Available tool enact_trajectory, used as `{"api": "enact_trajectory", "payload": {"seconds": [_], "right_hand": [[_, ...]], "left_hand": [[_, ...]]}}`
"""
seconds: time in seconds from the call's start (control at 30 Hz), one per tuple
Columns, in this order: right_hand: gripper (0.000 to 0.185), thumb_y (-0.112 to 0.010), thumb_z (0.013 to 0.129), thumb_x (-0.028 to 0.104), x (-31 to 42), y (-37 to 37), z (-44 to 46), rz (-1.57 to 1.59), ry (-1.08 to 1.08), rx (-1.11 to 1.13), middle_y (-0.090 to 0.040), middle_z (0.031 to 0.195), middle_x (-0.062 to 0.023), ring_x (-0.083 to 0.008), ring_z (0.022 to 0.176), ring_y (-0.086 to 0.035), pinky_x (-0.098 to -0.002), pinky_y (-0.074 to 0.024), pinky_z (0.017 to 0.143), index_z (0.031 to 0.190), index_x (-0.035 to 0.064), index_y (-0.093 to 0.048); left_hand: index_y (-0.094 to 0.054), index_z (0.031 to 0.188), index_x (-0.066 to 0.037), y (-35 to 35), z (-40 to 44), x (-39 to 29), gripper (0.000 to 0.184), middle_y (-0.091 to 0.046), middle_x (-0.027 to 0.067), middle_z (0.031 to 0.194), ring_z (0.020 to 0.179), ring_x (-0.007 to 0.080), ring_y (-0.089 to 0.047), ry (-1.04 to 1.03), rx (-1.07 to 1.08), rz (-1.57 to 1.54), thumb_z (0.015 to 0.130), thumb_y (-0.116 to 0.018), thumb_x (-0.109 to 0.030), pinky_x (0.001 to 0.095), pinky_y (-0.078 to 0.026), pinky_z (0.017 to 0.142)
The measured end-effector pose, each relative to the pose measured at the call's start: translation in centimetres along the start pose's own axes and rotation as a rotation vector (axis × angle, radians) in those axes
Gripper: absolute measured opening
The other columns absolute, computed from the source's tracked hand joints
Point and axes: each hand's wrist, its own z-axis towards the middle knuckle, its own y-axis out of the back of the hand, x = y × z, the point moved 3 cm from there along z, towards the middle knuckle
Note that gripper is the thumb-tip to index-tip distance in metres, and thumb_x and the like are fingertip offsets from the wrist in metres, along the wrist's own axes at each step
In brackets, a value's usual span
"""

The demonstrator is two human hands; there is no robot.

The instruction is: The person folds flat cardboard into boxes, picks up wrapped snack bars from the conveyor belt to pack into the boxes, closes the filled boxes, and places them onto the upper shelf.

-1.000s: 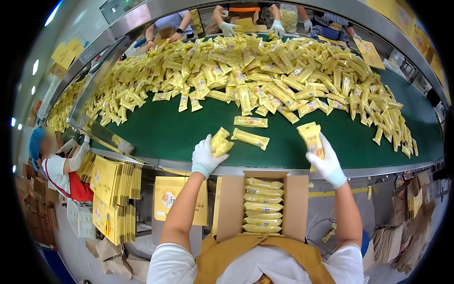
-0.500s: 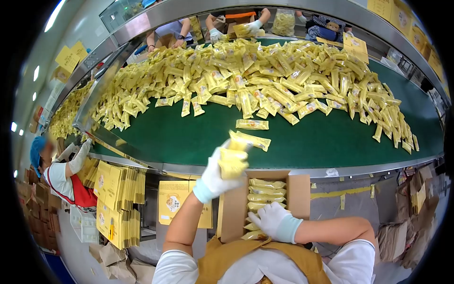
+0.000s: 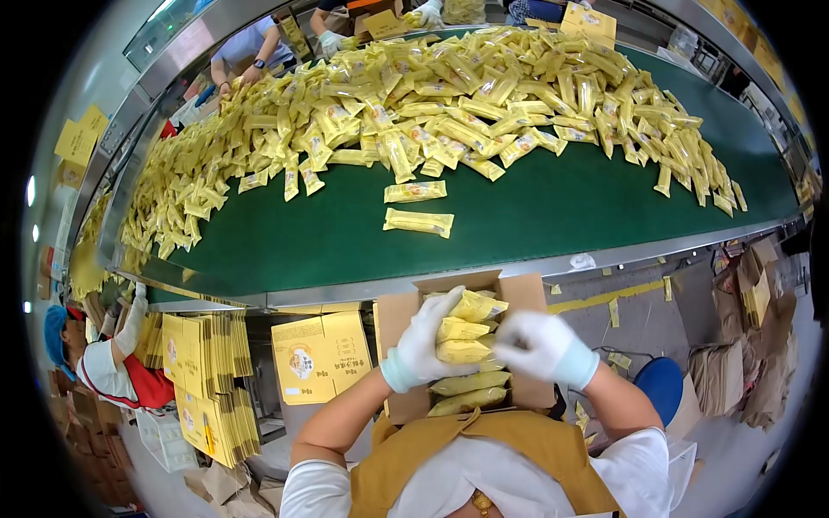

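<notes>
In the lower centre of the frame, a person in a mustard apron (image 3: 484, 457) works over an open cardboard box (image 3: 546, 380). The gloved left hand (image 3: 423, 345) is closed around a small bunch of yellow packets (image 3: 465, 330), gripping them over the upper part of the box's opening. The gloved right hand (image 3: 548, 347) is just beside the bunch's right end, its fingers bent and blurred; whether it grasps or touches a packet cannot be told. Below the held bunch, more wrapped packets (image 3: 469, 401) lie crosswise in the box, one behind another.

Near the middle of the frame, two loose packets (image 3: 418, 223) lie apart from each other on a green belt (image 3: 302, 246). Behind them, a broad heap of packets (image 3: 449, 108) stretches across the top and down to the left. At the top edge, a co-worker's gloved hand (image 3: 330, 43) is beside the heap. At lower left, flattened yellow cartons (image 3: 203, 367) stand stacked near a co-worker in a red apron (image 3: 148, 384). A blue stool (image 3: 659, 388) shows at lower right.
</notes>
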Motion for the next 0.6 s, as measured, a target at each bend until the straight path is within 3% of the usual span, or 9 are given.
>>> {"api": "enact_trajectory", "payload": {"seconds": [0.07, 0.17, 0.23, 0.3, 0.37, 0.43, 0.47, 0.53, 0.6], "right_hand": [[0.040, -0.081, 0.080, 0.028, -0.3, 2.2, 0.2, 0.255, -0.247, -0.233, -0.067, 0.088, -0.0105, -0.0208, 0.084, -0.067, -0.0325, -0.0542, 0.075, 0.108, 0.0047, -0.063], [0.039, -0.076, 0.086, 0.030, -0.3, 1.1, 1.0, 0.185, 0.173, -0.385, -0.068, 0.108, -0.0124, -0.0254, 0.093, -0.067, -0.0363, -0.0540, 0.078, 0.116, 0.0076, -0.066], [0.034, -0.073, 0.090, 0.030, -1.2, 1.0, 1.1, 0.035, 0.087, -0.293, -0.069, 0.108, -0.0120, -0.0276, 0.095, -0.067, -0.0372, -0.0539, 0.078, 0.115, 0.0085, -0.067], [0.033, -0.071, 0.092, 0.030, -4.0, 0.8, 0.6, 0.033, 0.178, -0.447, -0.069, 0.098, -0.0106, -0.0242, 0.091, -0.067, -0.0367, -0.0536, 0.077, 0.116, 0.0081, -0.066], [0.031, -0.066, 0.096, 0.031, -6.6, 1.7, -2.0, 0.510, -0.119, -0.552, -0.068, 0.087, -0.0079, -0.0181, 0.080, -0.066, -0.0338, -0.0538, 0.069, 0.111, 0.0049, -0.066], [0.032, -0.063, 0.098, 0.034, -11.5, 2.2, -6.7, 1.063, -0.281, -0.845, -0.065, 0.081, -0.0048, -0.0129, 0.072, -0.063, -0.0290, -0.0521, 0.061, 0.106, 0.0030, -0.064], [0.033, -0.060, 0.099, 0.036, -15.2, 2.3, -9.6, 1.086, -0.251, -1.015, -0.065, 0.083, -0.0052, -0.0121, 0.068, -0.060, -0.0253, -0.0489, 0.054, 0.104, 0.0034, -0.063], [0.031, -0.057, 0.100, 0.036, -21.9, 0.7, -18.1, 1.317, -0.471, -1.284, -0.062, 0.083, -0.0044, -0.0125, 0.063, -0.056, -0.0268, -0.0469, 0.055, 0.107, 0.0069, -0.064], [0.030, -0.059, 0.098, 0.038, -27.3, -3.0, -30.0, 1.213, -0.819, -1.602, -0.058, 0.077, -0.0026, -0.0124, 0.061, -0.053, -0.0280, -0.0464, 0.055, 0.103, 0.0090, -0.064]], "left_hand": [[-0.036, 0.150, 0.000, -0.1, 0.5, -0.1, 0.106, -0.051, 0.0228, 0.136, 0.125, 0.0385, -0.051, -0.012, 0.042, -0.026, 0.064, -0.090, -0.030, 0.0418, -0.041, 0.108], [-0.040, 0.148, -0.001, -0.9, 0.8, 0.1, 0.102, -0.052, 0.0223, 0.136, 0.125, 0.0382, -0.052, -0.103, 0.096, 0.091, 0.064, -0.090, -0.030, 0.0426, -0.042, 0.108], [-0.045, 0.144, -0.002, -1.2, 1.4, 0.0, 0.096, -0.054, 0.0220, 0.136, 0.125, 0.0382, -0.054, -0.149, 0.129, 0.140, 0.063, -0.091, -0.027, 0.0438, -0.044, 0.107], [-0.050, 0.137, -0.001, -1.7, 1.8, 0.5, 0.086, -0.057, 0.0208, 0.135, 0.125, 0.0394, -0.056, -0.140, 0.126, 0.150, 0.064, -0.091, -0.017, 0.0443, -0.046, 0.106], [-0.053, 0.132, 0.000, -2.5, 1.3, 2.1, 0.066, -0.062, 0.0180, 0.128, 0.118, 0.0296, -0.060, -0.130, 0.001, 0.094, 0.072, -0.081, -0.004, 0.0399, -0.047, 0.104], [-0.053, 0.131, 0.001, -2.4, 0.7, 2.3, 0.068, -0.064, 0.0168, 0.123, 0.113, 0.0272, -0.063, 0.053, 0.091, 0.061, 0.070, -0.082, -0.002, 0.0385, -0.050, 0.099], [-0.052, 0.133, 0.001, -2.6, 0.5, 1.9, 0.070, -0.062, 0.0182, 0.123, 0.114, 0.0306, -0.062, 0.081, 0.090, 0.168, 0.070, -0.083, -0.003, 0.0395, -0.049, 0.099], [-0.043, 0.143, 0.000, -3.2, 0.8, 1.2, 0.084, -0.060, 0.0201, 0.122, 0.113, 0.0388, -0.060, 0.076, 0.131, 0.326, 0.069, -0.083, -0.005, 0.0435, -0.048, 0.097], [-0.035, 0.149, -0.001, -3.5, 0.9, 0.8, 0.095, -0.058, 0.0217, 0.124, 0.113, 0.0420, -0.057, 0.100, 0.171, 0.377, 0.067, -0.083, -0.005, 0.0454, -0.047, 0.096]]}}
